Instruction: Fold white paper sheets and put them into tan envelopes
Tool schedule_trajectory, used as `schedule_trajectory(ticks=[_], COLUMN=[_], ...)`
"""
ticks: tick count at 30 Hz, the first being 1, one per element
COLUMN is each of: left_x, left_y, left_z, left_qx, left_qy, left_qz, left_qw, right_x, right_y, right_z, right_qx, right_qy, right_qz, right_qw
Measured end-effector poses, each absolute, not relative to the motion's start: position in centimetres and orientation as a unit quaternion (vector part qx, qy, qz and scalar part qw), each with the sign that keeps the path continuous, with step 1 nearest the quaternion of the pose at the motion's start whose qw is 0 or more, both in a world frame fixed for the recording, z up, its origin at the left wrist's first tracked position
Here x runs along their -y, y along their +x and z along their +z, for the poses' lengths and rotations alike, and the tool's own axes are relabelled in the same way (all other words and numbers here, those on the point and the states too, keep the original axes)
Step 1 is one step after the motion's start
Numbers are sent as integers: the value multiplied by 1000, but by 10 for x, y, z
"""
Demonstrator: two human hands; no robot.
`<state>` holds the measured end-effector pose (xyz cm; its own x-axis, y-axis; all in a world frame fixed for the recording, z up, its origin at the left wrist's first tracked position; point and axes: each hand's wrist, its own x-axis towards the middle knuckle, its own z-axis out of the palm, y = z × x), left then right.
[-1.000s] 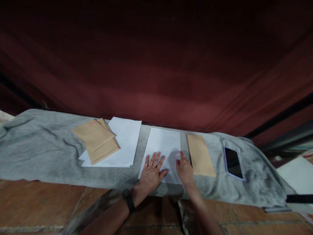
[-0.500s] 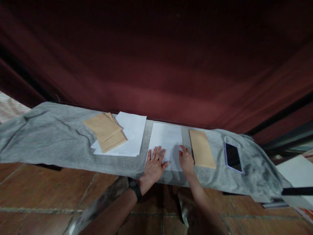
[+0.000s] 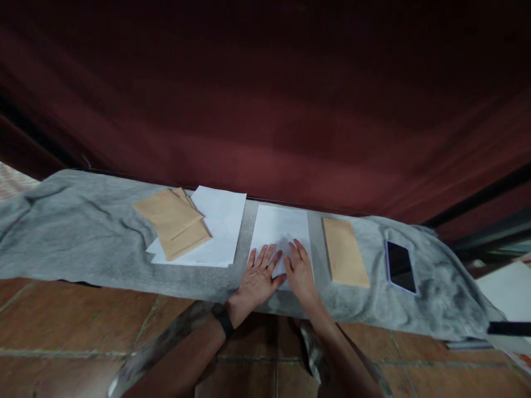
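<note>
A white sheet of paper (image 3: 282, 229) lies on a grey cloth (image 3: 83, 232) in the middle. My left hand (image 3: 258, 275) rests flat on the sheet's near left part, fingers spread. Beside it, my right hand (image 3: 299, 268) lies flat on the sheet's near right part, fingers stretched out. Just right of the sheet sits a brown envelope (image 3: 345, 251), touched by neither hand. A black band is on my left wrist.
At the left lie several brown envelopes (image 3: 174, 221) on white sheets (image 3: 222, 221). A dark phone (image 3: 400, 266) lies at the right on the cloth. A dark red curtain (image 3: 265, 110) hangs behind. Brown floor tiles (image 3: 62, 326) show below the cloth's near edge.
My right hand has moved left from the sheet's right edge onto the sheet, its fingers now flat beside my left hand. The left hand has stayed put.
</note>
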<state>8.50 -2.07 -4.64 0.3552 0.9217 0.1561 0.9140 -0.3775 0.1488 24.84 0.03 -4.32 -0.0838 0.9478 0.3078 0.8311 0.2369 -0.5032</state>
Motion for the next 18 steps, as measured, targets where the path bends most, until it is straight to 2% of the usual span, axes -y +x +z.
schedule_trajectory(ticks=[2, 7, 18], left_x=[18, 22, 32], left_y=[84, 91, 86], left_z=[-46, -47, -47], left_qx=[-551, -551, -498], left_qy=[829, 828, 857], left_qz=[99, 98, 125], left_qw=[17, -5, 39], right_x=[5, 15, 8], right_y=[235, 221, 231], right_z=[-50, -58, -52], right_qx=[756, 792, 768], right_qy=[-576, -562, -597], right_qz=[125, 107, 124], right_qw=[286, 214, 196])
